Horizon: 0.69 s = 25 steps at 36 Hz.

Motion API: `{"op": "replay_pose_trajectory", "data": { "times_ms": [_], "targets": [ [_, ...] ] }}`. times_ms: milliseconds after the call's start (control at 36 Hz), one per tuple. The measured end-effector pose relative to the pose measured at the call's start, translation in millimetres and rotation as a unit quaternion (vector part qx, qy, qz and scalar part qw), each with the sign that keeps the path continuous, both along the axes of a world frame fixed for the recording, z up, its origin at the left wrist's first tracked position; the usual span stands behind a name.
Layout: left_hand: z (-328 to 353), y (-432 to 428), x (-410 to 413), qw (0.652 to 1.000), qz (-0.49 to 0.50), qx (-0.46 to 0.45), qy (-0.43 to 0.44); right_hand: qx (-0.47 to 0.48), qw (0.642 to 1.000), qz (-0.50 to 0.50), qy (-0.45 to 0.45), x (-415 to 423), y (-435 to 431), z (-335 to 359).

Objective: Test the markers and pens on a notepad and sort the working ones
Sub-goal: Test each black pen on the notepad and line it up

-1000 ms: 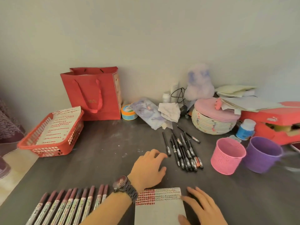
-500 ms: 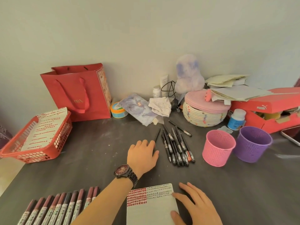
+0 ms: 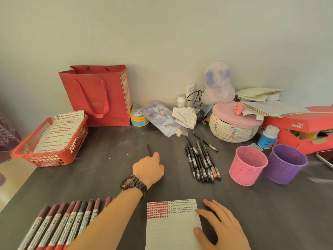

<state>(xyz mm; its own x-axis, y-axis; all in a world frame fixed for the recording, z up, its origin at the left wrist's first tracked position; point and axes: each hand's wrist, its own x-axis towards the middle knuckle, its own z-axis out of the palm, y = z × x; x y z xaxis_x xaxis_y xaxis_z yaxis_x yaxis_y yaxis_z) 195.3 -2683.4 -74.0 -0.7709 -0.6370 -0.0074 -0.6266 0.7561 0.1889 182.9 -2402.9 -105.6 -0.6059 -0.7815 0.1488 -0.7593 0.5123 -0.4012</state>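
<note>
My left hand (image 3: 148,168), with a dark watch on its wrist, is closed around a thin black pen (image 3: 149,149) whose end sticks up past the fingers. To its right lies a pile of black pens (image 3: 201,159) on the dark table. My right hand (image 3: 219,226) rests flat with spread fingers on the right edge of the notepad (image 3: 171,230), which carries red and dark test marks along its top. A row of red markers (image 3: 59,224) lies at the near left.
A pink cup (image 3: 247,166) and a purple cup (image 3: 284,164) stand right of the pens. A red basket (image 3: 50,141) with marked paper sits at the left, a red bag (image 3: 97,94) behind it. A woven lidded basket (image 3: 234,127), red shoebox (image 3: 299,127) and clutter line the back.
My left hand reached to the pen pile, closed on one black pen and drew back to the left with it. The right hand stayed on the notepad.
</note>
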Motion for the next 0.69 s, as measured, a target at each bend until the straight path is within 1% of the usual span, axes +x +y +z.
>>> {"op": "replay_pose_trajectory", "data": {
  "times_ms": [28, 83, 139, 194, 278, 389, 417, 528, 611, 667, 694],
  "targets": [
    [3.4, -2.6, 4.7, 1.000, 0.006, 0.027, 0.004, 0.005, 1.000, 0.001, 0.005, 0.9, 0.2, 0.1],
    [11.1, -5.5, 16.5, 0.996, 0.013, 0.087, 0.032, -0.018, 1.000, -0.002, -0.001, -2.8, 2.4, -9.4],
    [18.0, -3.2, 31.9, 0.986, 0.006, 0.142, 0.089, -0.015, 1.000, -0.015, -0.007, -3.0, 1.8, -11.6],
    [24.5, 6.1, 51.1, 0.965, -0.003, 0.203, 0.163, 0.005, 1.000, -0.017, -0.010, 1.6, -0.7, -6.9],
    [30.7, 30.2, 85.8, 0.913, -0.019, 0.307, 0.268, -0.060, 0.997, -0.049, 0.003, 3.9, 1.9, -10.8],
    [22.7, 66.8, 132.3, 0.830, -0.038, 0.420, 0.365, -0.050, 0.998, -0.050, 0.002, 5.2, 4.4, -10.9],
    [18.5, 75.4, 142.3, 0.820, -0.042, 0.431, 0.374, -0.051, 0.997, -0.048, -0.006, 4.8, 4.6, -10.0],
    [0.1, 103.1, 171.8, 0.814, -0.041, 0.445, 0.372, -0.051, 0.997, -0.048, -0.041, 7.4, 4.8, -4.5],
    [-8.2, 118.7, 184.6, 0.798, -0.030, 0.471, 0.375, -0.120, 0.987, -0.080, -0.066, 11.1, 5.0, 0.8],
    [-10.8, 127.7, 191.3, 0.784, -0.021, 0.492, 0.377, -0.176, 0.976, -0.108, -0.069, 18.6, 6.5, 6.8],
    [-11.4, 131.5, 194.2, 0.780, -0.018, 0.501, 0.374, -0.206, 0.967, -0.122, -0.085, 24.2, 7.1, 10.5]
  ]
}}
